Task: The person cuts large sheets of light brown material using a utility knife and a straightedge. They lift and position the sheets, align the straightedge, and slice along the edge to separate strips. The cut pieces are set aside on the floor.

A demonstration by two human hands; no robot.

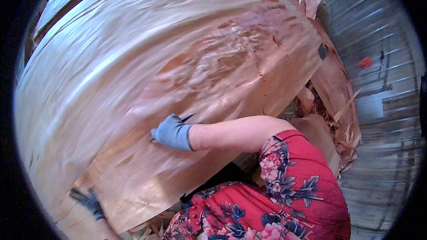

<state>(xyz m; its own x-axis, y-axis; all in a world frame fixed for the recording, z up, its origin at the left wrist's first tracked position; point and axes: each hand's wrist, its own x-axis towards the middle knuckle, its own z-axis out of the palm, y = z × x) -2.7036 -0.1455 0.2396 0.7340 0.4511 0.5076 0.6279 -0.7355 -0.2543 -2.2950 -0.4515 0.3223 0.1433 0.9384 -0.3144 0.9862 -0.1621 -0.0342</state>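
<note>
A broad, thin sheet of reddish-tan wood veneer [231,102] lies slantwise in front of me, over a paler veneer sheet [102,75]. My right hand [171,132], in a blue-grey glove, is closed above the middle of the tan sheet. From both sides of that fist sticks a thin black tool [187,117]; its kind cannot be made out. At the lower left my left hand [89,202], in a darker grey glove, rests by the tan sheet's near-left end with its fingers spread. Nothing shows in that hand.
Torn veneer strips and scraps [333,120] pile along the right edge of the stack. Beyond them runs a grey floor [378,120] with a small red object [365,62] on it. More scraps [155,226] lie below the sheet's near edge.
</note>
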